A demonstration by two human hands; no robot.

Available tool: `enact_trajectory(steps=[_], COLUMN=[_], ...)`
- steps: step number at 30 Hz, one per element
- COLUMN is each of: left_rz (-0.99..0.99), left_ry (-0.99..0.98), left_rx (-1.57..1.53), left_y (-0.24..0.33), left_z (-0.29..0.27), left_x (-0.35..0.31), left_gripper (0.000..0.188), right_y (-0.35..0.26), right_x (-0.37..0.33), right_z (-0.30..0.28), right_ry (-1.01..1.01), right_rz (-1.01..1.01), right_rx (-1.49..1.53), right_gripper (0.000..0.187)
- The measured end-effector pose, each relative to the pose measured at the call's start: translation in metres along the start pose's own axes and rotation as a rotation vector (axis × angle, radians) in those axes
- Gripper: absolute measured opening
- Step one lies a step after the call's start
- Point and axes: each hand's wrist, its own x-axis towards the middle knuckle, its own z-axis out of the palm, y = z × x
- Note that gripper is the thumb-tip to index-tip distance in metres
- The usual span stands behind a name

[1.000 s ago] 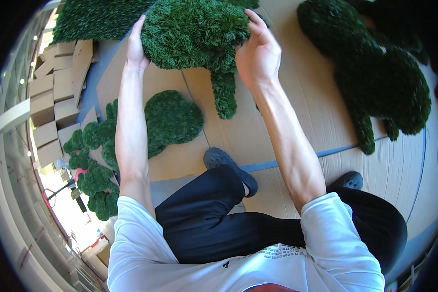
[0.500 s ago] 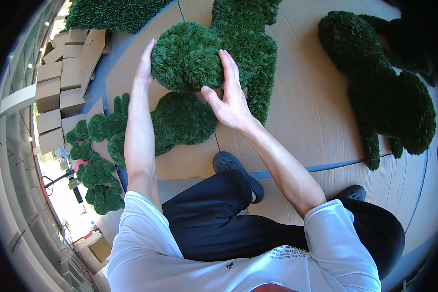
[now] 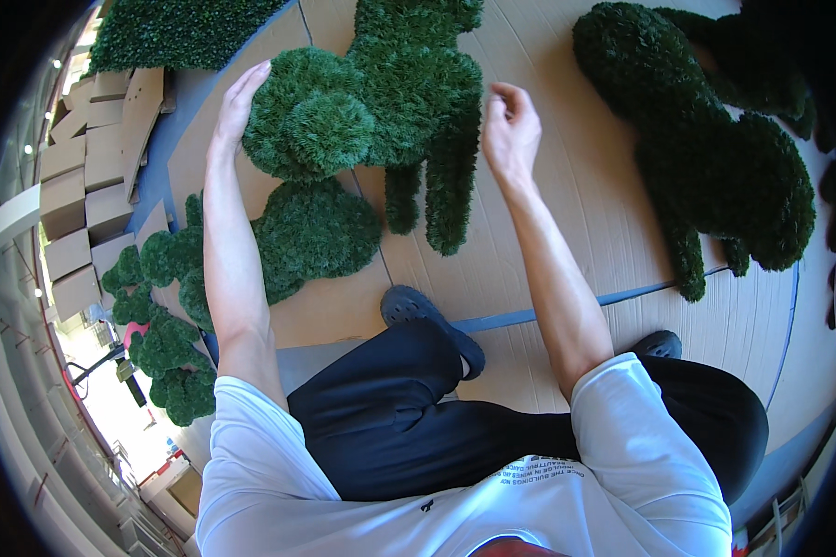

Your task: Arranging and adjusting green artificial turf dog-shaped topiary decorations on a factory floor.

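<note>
A green artificial-grass animal figure (image 3: 418, 93), with a rounded head and stubby legs, lies on flattened cardboard in front of me. My left hand (image 3: 235, 110) rests with straight fingers against the left side of its bushy head (image 3: 311, 116). To the right of the figure's legs, my right hand (image 3: 513, 132) hovers apart from the grass. Its fingers are curled in, and nothing shows in them. Closer to me than the head lies another rounded grass piece (image 3: 316, 237), partly behind my left forearm.
Another dark green grass figure (image 3: 687, 158) lies at the right. More rounded grass pieces (image 3: 172, 348) are at the left, and cardboard boxes (image 3: 65, 200) stand beyond them. A leafy green panel (image 3: 181, 32) is at the far left. Cardboard sheets (image 3: 567, 223) cover the floor.
My right hand has left the head and swung right past the body, its fingers curling in. My left hand stays at the head. The whole view has shifted slightly.
</note>
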Motion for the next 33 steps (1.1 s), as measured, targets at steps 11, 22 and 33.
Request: enact_trajectory(steps=[11,22,33], left_rz=[-0.188,-0.266,-0.286], left_ry=[0.036,0.097,0.032], left_rx=[-0.195,-0.260,-0.205], left_y=[-0.016,-0.016,0.001], left_z=[-0.010,-0.007,-0.003], left_x=[-0.003,-0.004,-0.009], left_gripper=[0.065,0.069,0.071], right_y=[0.063,0.048,0.066], right_x=[-0.023,-0.028,-0.046], right_z=[0.004,-0.005,-0.023], right_ry=[-0.418,-0.594,-0.641], right_rz=[0.454,0.601,0.730], right_rx=[0.158,0.379,0.691], right_gripper=[0.071,0.072,0.080])
